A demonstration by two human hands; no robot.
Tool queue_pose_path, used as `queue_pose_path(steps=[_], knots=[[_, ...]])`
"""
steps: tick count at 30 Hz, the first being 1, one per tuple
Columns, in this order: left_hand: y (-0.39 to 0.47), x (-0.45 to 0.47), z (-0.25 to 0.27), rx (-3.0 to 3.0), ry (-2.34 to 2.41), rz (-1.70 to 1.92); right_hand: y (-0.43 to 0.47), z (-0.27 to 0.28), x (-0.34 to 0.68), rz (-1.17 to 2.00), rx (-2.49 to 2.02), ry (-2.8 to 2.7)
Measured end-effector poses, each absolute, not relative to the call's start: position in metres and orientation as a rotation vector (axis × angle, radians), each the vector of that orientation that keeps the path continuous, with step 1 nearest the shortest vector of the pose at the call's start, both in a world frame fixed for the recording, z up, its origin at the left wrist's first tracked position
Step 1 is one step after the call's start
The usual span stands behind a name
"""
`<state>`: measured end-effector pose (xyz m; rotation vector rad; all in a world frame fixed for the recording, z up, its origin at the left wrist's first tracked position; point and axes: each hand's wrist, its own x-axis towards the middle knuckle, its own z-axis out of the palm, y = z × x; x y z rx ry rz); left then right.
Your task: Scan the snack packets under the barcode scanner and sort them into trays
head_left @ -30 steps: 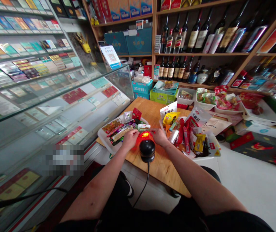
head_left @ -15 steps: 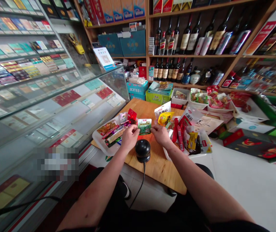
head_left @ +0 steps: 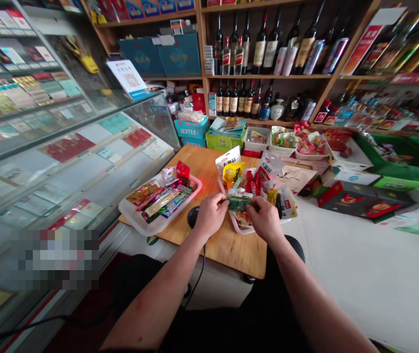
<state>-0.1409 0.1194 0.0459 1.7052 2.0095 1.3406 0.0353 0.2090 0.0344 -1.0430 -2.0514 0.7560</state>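
Note:
A small green-and-white snack packet (head_left: 239, 201) is stretched between my two hands. My left hand (head_left: 212, 214) pinches its left edge, and my right hand (head_left: 265, 216) grips the right edge. Both hands are above the near part of the right-hand white basket (head_left: 239, 228), which is heaped with snack bags, among them a yellow packet (head_left: 232, 172). Partly hidden behind my left hand is a round black scanner (head_left: 192, 217) with a cable. Further left, another white basket (head_left: 150, 227) holds several wrapped snacks lying flat.
Everything stands on a small wooden table (head_left: 244, 257). A glass display counter (head_left: 84, 147) runs along the left. Behind are shelves with wine bottles (head_left: 259, 49), and trays of snacks (head_left: 283, 142) line the back right. The scanner's cable (head_left: 198, 274) hangs over the table's near edge.
Both hands have carried the packet rightward, from above the scanner to over the right basket. The packet now looks more tilted. The camera view has turned a little to the right.

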Motion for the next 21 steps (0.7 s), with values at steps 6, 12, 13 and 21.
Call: queue_pose_path(steps=[6,12,13,21], knots=[[0.125,-0.095,0.024,1.742,1.938,1.340,0.181,0.010,0.089,0.639,-1.128,-2.034],[0.128,-0.050,0.026,1.843,1.780,1.276,0.162,-0.006,0.135,0.637,-1.200,-1.914],[0.131,-0.044,0.030,1.865,1.752,1.267,0.162,-0.005,0.141,0.609,-1.218,-1.887],[0.180,-0.011,0.076,2.238,1.401,1.150,0.170,0.023,0.166,0.290,-1.322,-1.749]])
